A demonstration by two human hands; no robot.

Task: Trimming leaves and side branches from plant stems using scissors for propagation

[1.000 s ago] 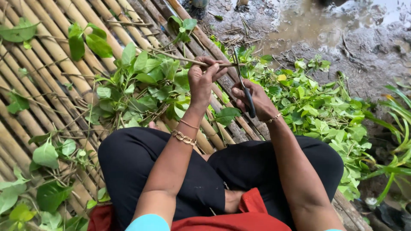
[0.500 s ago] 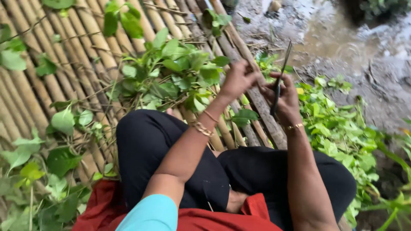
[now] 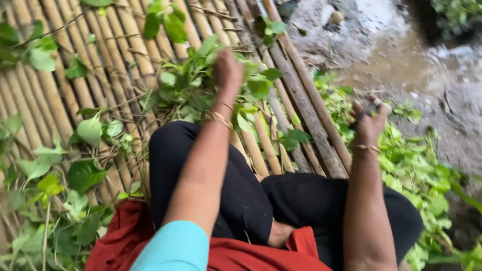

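Note:
I sit cross-legged in black trousers on a bamboo platform [image 3: 55,95]. My left hand [image 3: 227,72] reaches forward into a pile of green leafy twigs [image 3: 193,88] in front of my knees, fingers curled down among the leaves; whether it grips a twig is hidden. My right hand [image 3: 370,122] is held out to the right over the platform's edge, closed around the dark handle of a knife [image 3: 365,111]; its blade is not visible.
A heap of loose green leaves [image 3: 409,165] lies to the right below the platform edge. Wet mud and a puddle [image 3: 401,50] spread beyond. More leafy twigs [image 3: 60,175] lie scattered on the bamboo at left. A red cloth [image 3: 125,241] is under me.
My hands have separated: the left moved forward and left into the leaf pile, the right swung out right with the knife. The stick held a second ago is gone from view.

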